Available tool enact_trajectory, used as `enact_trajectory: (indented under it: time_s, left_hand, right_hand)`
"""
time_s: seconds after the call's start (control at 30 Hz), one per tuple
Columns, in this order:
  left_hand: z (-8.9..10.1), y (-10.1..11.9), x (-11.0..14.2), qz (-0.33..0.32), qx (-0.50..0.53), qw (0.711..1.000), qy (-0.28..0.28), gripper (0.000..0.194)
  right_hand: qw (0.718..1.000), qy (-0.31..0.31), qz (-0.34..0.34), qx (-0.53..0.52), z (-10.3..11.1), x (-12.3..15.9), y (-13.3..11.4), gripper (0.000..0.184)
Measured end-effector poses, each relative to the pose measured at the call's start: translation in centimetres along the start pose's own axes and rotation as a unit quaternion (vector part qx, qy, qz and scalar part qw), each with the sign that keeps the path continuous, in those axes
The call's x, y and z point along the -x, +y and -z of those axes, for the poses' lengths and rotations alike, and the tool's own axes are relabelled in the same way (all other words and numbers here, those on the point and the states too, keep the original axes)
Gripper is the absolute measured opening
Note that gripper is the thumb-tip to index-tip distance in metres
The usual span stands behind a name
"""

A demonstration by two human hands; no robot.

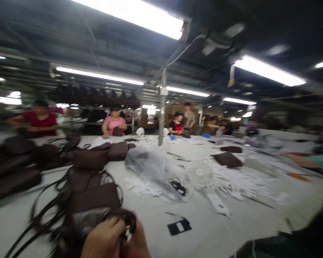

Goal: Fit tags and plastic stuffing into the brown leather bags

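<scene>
At the bottom edge of the head view, my left hand (104, 236) has its fingers curled closed on the looped strap (127, 215) of a dark brown handbag. My right hand (139, 234) is closed on the same strap from the other side. Something small and shiny, perhaps metal, shows between the hands, too blurred to name. A glossy patch (87, 218) lies just left of the strap. Beyond it, several brown handbags (97, 197) with long straps lie in a row on the white table (148, 215). A black tag (179, 226) with a white label rests to the right.
A clear plastic bag (153, 168) holding black tags lies mid-table, beside a white handheld fan (200, 173) and a heap of white strips (239, 179). Brown pieces (227, 159) lie behind. A metal post (162, 118) rises at the far side, where several people sit or stand.
</scene>
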State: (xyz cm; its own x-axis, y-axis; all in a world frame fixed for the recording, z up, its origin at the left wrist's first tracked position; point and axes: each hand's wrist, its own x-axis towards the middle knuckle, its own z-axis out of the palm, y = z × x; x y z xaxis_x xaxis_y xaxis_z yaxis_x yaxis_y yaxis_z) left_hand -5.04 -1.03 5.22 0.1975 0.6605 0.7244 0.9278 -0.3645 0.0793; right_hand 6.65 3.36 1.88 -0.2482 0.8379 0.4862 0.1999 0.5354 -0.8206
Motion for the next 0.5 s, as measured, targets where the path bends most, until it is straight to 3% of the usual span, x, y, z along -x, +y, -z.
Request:
enact_trajectory:
  time_s: [0.07, 0.17, 0.37, 0.5]
  left_hand:
    - [1.0, 0.1, 1.2, -0.01, -0.018, 1.0, -0.004, 0.03]
    - [1.4, 0.4, 1.6, -0.022, -0.034, 0.998, 0.037, 0.025]
    - [2.7, 1.3, 2.4, 0.008, -0.008, 0.996, 0.084, 0.026]
    - [4.1, 1.8, 4.0, 0.028, -0.022, 0.995, 0.093, 0.027]
  right_hand:
    - [0.997, 0.014, -0.015, -0.077, -2.1, 1.2, 0.7, 0.026]
    - [0.989, 0.048, -0.044, -0.136, -3.6, 2.2, 1.5, 0.03]
    - [0.991, 0.071, -0.042, -0.104, -4.0, 3.4, 0.6, 0.024]
    - [0.993, 0.051, -0.032, -0.101, -4.8, 4.2, -0.4, 0.028]
